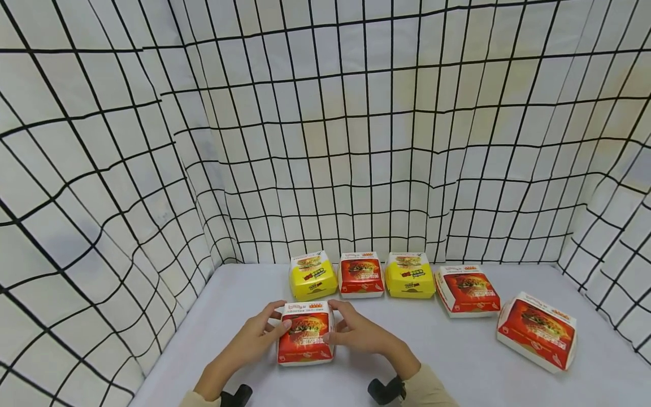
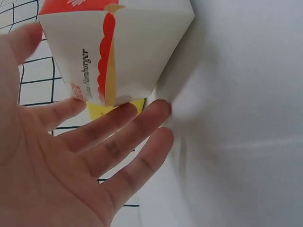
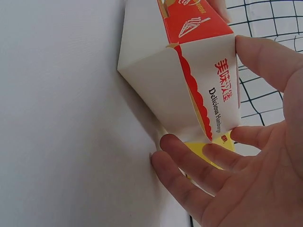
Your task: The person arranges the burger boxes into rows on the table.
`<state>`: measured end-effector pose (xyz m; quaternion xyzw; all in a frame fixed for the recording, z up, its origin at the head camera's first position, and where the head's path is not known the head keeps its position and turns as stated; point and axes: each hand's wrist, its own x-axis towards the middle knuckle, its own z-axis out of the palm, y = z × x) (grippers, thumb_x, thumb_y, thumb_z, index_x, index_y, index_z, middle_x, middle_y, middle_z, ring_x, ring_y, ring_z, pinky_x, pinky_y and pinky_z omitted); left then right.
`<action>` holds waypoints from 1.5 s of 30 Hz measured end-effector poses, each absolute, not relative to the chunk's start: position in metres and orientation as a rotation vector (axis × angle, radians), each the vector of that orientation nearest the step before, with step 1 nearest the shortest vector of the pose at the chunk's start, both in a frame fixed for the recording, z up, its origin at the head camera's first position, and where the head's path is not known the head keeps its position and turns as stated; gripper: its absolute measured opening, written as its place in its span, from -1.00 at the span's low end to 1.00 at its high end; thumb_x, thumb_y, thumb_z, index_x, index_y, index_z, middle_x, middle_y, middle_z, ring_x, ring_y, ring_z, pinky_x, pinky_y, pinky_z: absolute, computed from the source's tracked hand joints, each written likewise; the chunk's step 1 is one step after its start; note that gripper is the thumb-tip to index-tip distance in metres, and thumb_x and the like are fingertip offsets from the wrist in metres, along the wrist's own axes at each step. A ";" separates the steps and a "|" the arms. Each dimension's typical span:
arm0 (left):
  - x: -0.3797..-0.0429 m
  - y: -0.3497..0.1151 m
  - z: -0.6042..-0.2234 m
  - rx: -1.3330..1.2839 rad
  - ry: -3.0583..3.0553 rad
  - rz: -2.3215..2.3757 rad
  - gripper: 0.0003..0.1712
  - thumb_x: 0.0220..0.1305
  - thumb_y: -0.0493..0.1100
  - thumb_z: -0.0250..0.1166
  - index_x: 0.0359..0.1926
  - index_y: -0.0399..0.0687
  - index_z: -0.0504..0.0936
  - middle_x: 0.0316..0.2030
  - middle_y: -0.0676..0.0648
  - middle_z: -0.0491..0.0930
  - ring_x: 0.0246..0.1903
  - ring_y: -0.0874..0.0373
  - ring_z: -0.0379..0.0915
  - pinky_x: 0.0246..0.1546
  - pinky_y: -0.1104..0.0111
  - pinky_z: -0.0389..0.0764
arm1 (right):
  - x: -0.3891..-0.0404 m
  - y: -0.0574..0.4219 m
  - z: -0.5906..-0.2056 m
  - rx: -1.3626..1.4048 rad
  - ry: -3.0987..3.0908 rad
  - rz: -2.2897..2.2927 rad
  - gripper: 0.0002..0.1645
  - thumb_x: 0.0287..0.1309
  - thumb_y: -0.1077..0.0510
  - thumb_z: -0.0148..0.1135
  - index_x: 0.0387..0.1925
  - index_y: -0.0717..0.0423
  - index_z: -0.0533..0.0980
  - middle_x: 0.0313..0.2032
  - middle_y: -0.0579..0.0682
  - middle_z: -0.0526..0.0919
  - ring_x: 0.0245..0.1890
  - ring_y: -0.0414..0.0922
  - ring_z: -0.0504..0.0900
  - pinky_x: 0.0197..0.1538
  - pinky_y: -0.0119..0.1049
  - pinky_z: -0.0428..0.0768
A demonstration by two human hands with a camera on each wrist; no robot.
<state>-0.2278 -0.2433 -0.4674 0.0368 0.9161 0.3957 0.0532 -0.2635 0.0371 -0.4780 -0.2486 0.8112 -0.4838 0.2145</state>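
A red and white hamburger box (image 1: 305, 333) rests on the white table between both hands. My left hand (image 1: 256, 333) holds its left side, thumb near the top edge and index finger at the far corner. On the opposite side, my right hand (image 1: 358, 332) grips it the same way. In the left wrist view, the remaining fingers spread beside the white side of the box (image 2: 137, 52), near the tabletop. Lettering and a red scalloped strip show on the box's side (image 3: 208, 90) in the right wrist view.
Behind stand a yellow box (image 1: 312, 276), a red box (image 1: 361, 275) and another yellow box (image 1: 409, 276) in a row. Farther right sit a red box (image 1: 469, 291) and a nearer, angled red box (image 1: 537, 332). White walls with black grid lines (image 1: 356, 135) enclose the table (image 1: 407, 345).
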 end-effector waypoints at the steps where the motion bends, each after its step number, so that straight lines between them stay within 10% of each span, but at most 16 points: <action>1: -0.227 -0.243 -0.467 0.111 2.772 1.190 -0.19 0.38 0.27 0.27 0.50 0.08 0.30 0.20 -0.15 0.56 -0.12 0.15 0.57 -0.27 0.28 0.58 | -0.264 0.037 -0.479 -0.696 2.250 -1.344 0.07 0.23 -0.17 0.40 0.58 -0.04 0.05 0.46 0.11 0.23 0.17 -0.03 0.52 0.12 0.01 0.62; 18: -0.220 -0.251 -0.454 0.220 2.683 1.084 0.35 -0.07 0.19 0.64 0.62 0.13 0.03 0.37 -0.29 0.41 0.07 -0.02 0.53 -0.09 0.02 0.69 | -0.264 0.038 -0.478 -0.729 2.240 -1.350 0.11 0.25 -0.14 0.39 0.62 -0.06 -0.02 0.49 0.13 0.17 0.16 -0.02 0.54 0.14 0.03 0.62; 45: -0.221 -0.258 -0.456 0.270 2.605 1.145 0.19 0.09 0.20 0.55 0.62 0.22 0.08 0.35 -0.29 0.43 0.11 0.00 0.49 -0.02 0.06 0.67 | -0.265 0.037 -0.477 -0.737 2.263 -1.311 0.05 0.23 -0.18 0.41 0.56 0.00 0.10 0.38 0.10 0.25 0.20 -0.01 0.46 0.11 -0.04 0.62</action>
